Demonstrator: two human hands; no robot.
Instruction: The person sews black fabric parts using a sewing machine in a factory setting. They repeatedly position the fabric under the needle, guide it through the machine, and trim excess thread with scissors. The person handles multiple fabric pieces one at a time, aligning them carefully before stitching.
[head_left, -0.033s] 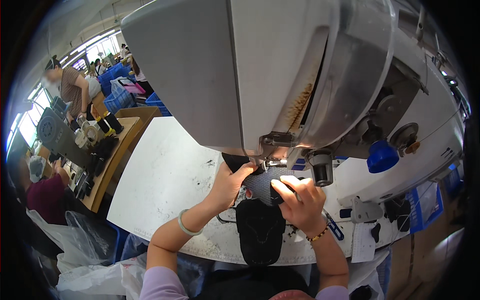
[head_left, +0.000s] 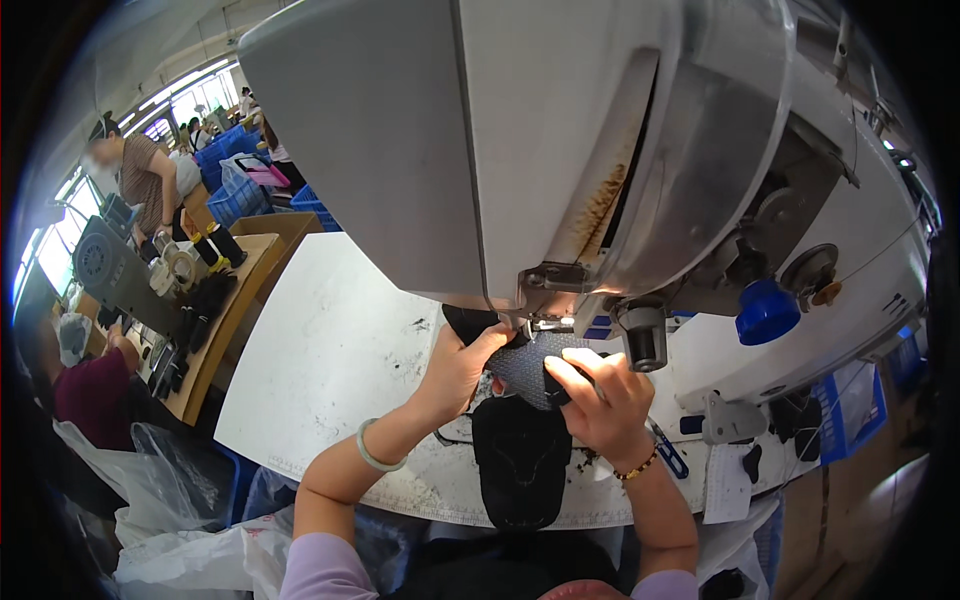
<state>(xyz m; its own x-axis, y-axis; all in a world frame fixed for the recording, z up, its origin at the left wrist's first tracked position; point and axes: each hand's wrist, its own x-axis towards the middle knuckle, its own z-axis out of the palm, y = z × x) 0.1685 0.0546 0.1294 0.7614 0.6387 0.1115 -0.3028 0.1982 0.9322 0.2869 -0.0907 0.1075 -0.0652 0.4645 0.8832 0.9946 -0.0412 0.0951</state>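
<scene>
Beneath the head of a large grey-white sewing machine (head_left: 380,130), a grey textured fabric piece (head_left: 524,372) with black edging lies at the needle area. My left hand (head_left: 458,372) pinches its left side close to the needle, thumb pointing inward. On the right, the fingers of my right hand (head_left: 610,402) are closed on the black edge of the same piece. Just nearer to me, a black padded piece (head_left: 520,470) with a stitched outline lies flat on the table. My fingers and the machine hide part of the grey piece.
The white tabletop (head_left: 320,330) carries dark lint specks. To the right lie a blue-handled cutter (head_left: 670,455) and a white card (head_left: 727,485). A blue knob (head_left: 767,313) juts from the machine. At left stand another sewing machine (head_left: 120,270), co-workers and blue crates (head_left: 238,203).
</scene>
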